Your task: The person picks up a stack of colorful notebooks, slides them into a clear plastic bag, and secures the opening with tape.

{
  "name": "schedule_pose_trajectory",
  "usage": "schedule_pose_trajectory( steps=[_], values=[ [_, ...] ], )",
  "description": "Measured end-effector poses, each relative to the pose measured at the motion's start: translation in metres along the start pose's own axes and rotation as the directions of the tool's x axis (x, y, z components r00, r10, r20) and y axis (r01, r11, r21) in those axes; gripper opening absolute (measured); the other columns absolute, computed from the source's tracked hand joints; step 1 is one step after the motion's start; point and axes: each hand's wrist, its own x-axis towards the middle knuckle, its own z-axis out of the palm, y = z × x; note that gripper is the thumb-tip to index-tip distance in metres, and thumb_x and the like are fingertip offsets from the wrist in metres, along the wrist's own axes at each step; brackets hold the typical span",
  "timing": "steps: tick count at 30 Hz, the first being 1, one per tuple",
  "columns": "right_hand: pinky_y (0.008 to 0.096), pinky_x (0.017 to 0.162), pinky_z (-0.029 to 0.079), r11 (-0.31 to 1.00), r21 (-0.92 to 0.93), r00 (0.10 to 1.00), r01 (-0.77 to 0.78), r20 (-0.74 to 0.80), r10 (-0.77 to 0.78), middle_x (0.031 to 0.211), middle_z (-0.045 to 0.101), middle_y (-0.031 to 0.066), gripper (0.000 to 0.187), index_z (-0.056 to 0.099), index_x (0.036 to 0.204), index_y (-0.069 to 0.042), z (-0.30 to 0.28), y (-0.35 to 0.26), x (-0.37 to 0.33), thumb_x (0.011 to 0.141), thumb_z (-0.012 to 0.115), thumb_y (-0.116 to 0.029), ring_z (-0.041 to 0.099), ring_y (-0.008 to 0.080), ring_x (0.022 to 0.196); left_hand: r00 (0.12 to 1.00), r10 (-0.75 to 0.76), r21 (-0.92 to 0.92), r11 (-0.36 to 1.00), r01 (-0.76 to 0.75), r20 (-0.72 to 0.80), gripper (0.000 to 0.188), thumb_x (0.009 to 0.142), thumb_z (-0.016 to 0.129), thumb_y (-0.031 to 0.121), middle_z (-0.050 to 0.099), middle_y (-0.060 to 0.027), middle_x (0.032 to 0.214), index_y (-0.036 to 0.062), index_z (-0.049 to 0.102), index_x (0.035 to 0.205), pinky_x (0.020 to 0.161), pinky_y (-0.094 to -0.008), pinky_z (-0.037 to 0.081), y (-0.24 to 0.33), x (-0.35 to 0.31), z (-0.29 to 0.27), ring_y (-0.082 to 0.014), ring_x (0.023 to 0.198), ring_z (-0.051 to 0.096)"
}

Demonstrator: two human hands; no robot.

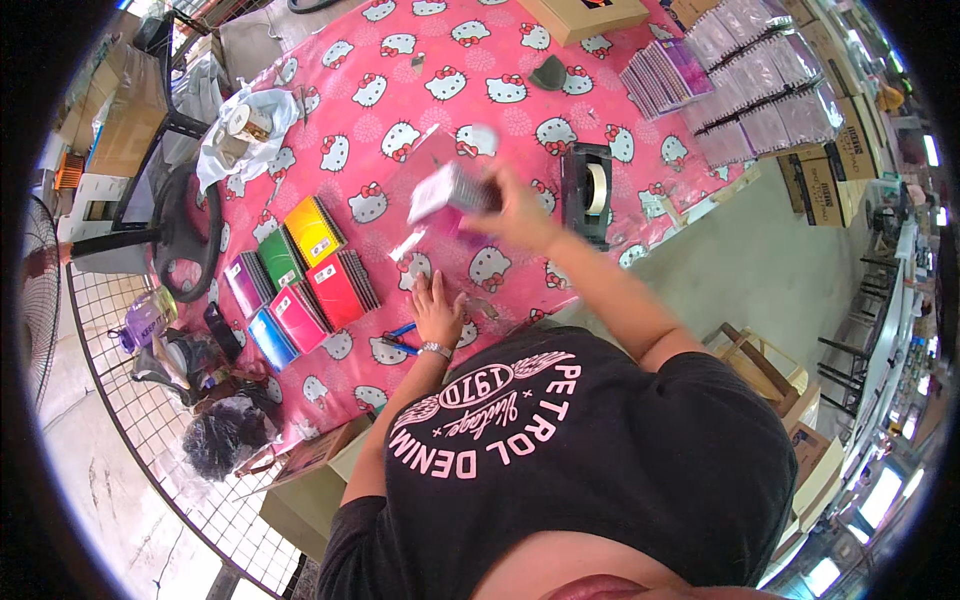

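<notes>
My right hand [523, 218] grips a stack of small spiral notebooks [442, 192] above the table, blurred by motion; a purple cover shows at its lower side. Something see-through, like a plastic sleeve, lies around and beyond the stack. My left hand [437, 314] rests on the pink tablecloth [370, 170] with its fingers spread, holding nothing. Close to its wrist is a blue pen [400, 340]. Farther left sit small stacks of spiral notebooks: yellow [315, 230], green [280, 258], purple [247, 285], red [338, 288], pink [298, 318] and blue [271, 338].
A black tape dispenser [588, 195] stands right of my right hand. Several plastic-wrapped notebook stacks [765, 85] and a purple notebook row [668, 78] fill the far right. A cardboard box [585, 18] lies at the far edge. A white plastic bag [250, 130] and a black fan stand [190, 240] are left.
</notes>
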Motion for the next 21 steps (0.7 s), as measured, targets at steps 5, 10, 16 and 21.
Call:
schedule_pose_trajectory(
  steps=[5, 10, 16, 21],
  values=[
    [0.0358, 0.088, 0.046, 0.851, -0.524, 0.799, 0.025, -0.501, -0.332, 0.109, 0.060, 0.0153, 0.065, 0.053, 0.118, -0.001, -0.174, -0.049, 0.053, 0.072, 0.076, -0.041, 0.058, 0.0257, 0.101, 0.999, 0.023, 0.150, 0.989, -0.016, -0.042, 0.062, 0.079, 0.059, 0.030, 0.025, -0.0149, 0.148, 0.0141, 0.039, 0.135, 0.111, -0.0500, 0.015, -0.017, 0.027, -0.018, -0.0325, 0.137, 0.023],
    [0.0454, 0.090, 0.043, 0.440, -0.860, 0.805, -0.258, -0.443, -0.394, 0.114, 0.055, 0.0234, 0.058, 0.060, 0.117, -0.008, -0.386, 0.000, 0.084, 0.079, 0.063, -0.051, 0.054, 0.0364, 0.107, 0.984, 0.160, -0.060, 0.984, -0.165, -0.073, 0.055, 0.077, 0.061, 0.019, 0.035, -0.0148, 0.140, 0.0122, 0.044, 0.129, 0.109, -0.0489, 0.023, -0.025, 0.026, -0.037, -0.0343, 0.131, 0.030],
    [0.0459, 0.092, 0.041, 0.188, -0.950, 0.885, -0.248, -0.301, -0.355, 0.117, 0.058, 0.0137, 0.035, 0.060, 0.121, -0.019, -0.400, 0.058, 0.087, 0.092, 0.047, -0.034, 0.054, 0.0333, 0.107, 0.995, -0.091, 0.140, 0.986, 0.096, -0.042, 0.052, 0.077, 0.062, 0.020, 0.043, -0.0142, 0.132, 0.0123, 0.047, 0.126, 0.102, -0.0486, 0.031, -0.080, -0.042, -0.041, -0.0349, 0.122, 0.039],
    [0.0428, 0.091, 0.043, 0.159, -0.907, 0.882, -0.391, -0.418, -0.218, 0.114, 0.060, 0.0132, 0.034, 0.060, 0.118, -0.014, -0.385, 0.041, 0.113, 0.092, 0.045, -0.029, 0.056, 0.0310, 0.105, 0.986, -0.159, 0.157, 0.974, 0.165, -0.053, 0.036, 0.078, 0.062, 0.020, 0.052, -0.0121, 0.113, 0.0125, 0.054, 0.112, 0.089, -0.0475, 0.038, -0.101, -0.051, -0.032, -0.0343, 0.108, 0.047]
  ],
)
